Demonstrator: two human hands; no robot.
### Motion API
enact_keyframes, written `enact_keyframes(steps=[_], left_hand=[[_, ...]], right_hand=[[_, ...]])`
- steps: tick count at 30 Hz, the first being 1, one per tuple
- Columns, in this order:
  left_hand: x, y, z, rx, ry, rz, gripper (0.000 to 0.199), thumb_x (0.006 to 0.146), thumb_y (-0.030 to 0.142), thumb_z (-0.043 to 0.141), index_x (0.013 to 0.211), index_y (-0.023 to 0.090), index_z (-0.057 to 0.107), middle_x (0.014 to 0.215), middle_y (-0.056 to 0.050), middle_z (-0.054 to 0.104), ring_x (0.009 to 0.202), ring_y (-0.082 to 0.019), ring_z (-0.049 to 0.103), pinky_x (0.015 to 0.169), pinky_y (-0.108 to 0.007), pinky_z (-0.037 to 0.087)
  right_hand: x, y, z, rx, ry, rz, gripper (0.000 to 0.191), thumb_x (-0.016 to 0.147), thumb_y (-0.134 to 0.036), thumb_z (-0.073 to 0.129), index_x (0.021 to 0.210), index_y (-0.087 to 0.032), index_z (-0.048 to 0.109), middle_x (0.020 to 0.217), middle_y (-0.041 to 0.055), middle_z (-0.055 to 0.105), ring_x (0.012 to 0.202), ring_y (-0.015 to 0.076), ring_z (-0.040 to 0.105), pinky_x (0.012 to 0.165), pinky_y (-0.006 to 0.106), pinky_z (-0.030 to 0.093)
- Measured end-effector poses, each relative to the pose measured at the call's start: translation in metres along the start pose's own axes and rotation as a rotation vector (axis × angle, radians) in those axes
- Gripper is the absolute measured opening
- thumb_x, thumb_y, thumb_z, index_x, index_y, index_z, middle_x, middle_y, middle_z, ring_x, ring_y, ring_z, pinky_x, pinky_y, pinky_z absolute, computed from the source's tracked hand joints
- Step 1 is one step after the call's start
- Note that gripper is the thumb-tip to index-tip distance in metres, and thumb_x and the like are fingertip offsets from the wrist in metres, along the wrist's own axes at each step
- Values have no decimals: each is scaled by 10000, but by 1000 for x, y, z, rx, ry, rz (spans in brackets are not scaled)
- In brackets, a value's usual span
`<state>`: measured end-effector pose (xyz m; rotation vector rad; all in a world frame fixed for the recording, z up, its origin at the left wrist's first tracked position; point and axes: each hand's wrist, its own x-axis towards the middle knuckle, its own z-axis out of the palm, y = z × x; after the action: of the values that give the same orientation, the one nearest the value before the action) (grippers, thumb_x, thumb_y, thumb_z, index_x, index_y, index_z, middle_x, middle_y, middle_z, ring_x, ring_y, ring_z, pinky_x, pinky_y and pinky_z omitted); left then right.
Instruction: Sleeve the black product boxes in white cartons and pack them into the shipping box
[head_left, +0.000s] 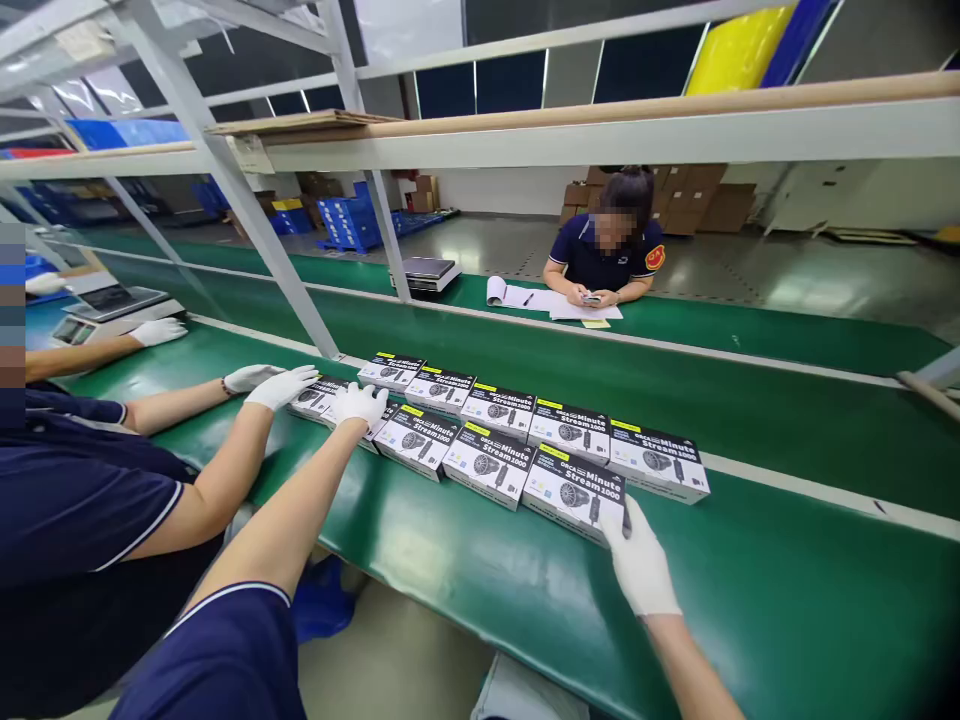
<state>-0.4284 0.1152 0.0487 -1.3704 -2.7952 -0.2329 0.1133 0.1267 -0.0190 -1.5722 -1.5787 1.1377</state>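
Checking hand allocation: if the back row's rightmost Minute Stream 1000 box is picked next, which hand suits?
Right, likely: the right hand touches the front row's rightmost box, close to that back-row box. The left hand is farther left, near a co-worker's gloved hand.

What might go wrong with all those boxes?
The right hand touches the end box of the front row; pushing too hard might make the row crooked. The left hand is close to a co-worker's hand at the other end, so they might bump.
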Motion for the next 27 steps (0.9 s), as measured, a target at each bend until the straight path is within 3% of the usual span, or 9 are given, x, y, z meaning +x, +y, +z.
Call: enact_keyframes(steps=[4, 8, 13, 17, 20, 23, 27], left_hand=[[-23, 26, 1, 96, -1, -143, 705, 998, 616, 281, 1332, 128, 665, 1380, -264, 557, 1246, -435, 494, 1026, -562, 365], [-71, 74, 13, 166, -29, -100, 747, 956, 718, 284, 1360, 227, 676, 1396, -237, 565, 1241, -456, 505, 1002, -558, 408], [-161, 146, 29, 172, -66, 179, 687, 959, 669, 368, 1461, 266, 608, 1502, -186, 523, 1301, -436, 491, 1053, -528, 432], [-220, 178, 31, 122, -42, 490, 708, 948, 642, 406, 1447, 190, 625, 1534, -242, 474, 1266, -480, 519, 1008, -597, 474], [-241, 187, 34, 41, -14, 642, 717, 887, 651, 441, 1498, 303, 577, 1527, -193, 516, 1267, -526, 525, 915, -672, 503], [-254, 197, 36, -23, 40, 824, 818, 785, 684, 504, 1568, 459, 429, 1541, -81, 548, 1397, -560, 425, 1011, -774, 403], [-272, 222, 41, 29, -57, 1205, 1046, 604, 722, 702, 1557, 346, 494, 1641, -140, 420, 1486, -586, 296, 1136, -796, 259]], right_hand=[[-11, 14, -22, -86, 103, -1, 680, 909, -655, 458, 1447, -247, 536, 1403, 98, 639, 1255, 335, 609, 1081, 462, 470], [-27, 63, -91, -182, 227, 93, 692, 888, -627, 450, 1439, -221, 555, 1324, 118, 683, 1170, 334, 655, 1021, 443, 508], [-79, 144, -216, -294, 387, 259, 676, 882, -574, 463, 1461, -235, 552, 1361, 102, 668, 1238, 348, 622, 1101, 470, 448], [-127, 172, -288, -231, 484, 312, 665, 873, -535, 489, 1439, -193, 565, 1416, 109, 637, 1322, 325, 573, 1179, 440, 391], [-148, 178, -313, -201, 530, 302, 701, 868, -543, 513, 1458, -166, 550, 1472, 116, 595, 1369, 315, 537, 1221, 432, 351], [-155, 181, -320, -254, 551, 295, 723, 899, -544, 520, 1524, -180, 496, 1517, 107, 555, 1384, 307, 525, 1237, 454, 340], [-152, 183, -320, -344, 560, 144, 643, 940, -434, 492, 1538, -198, 492, 1573, 75, 494, 1441, 265, 464, 1260, 429, 317]])
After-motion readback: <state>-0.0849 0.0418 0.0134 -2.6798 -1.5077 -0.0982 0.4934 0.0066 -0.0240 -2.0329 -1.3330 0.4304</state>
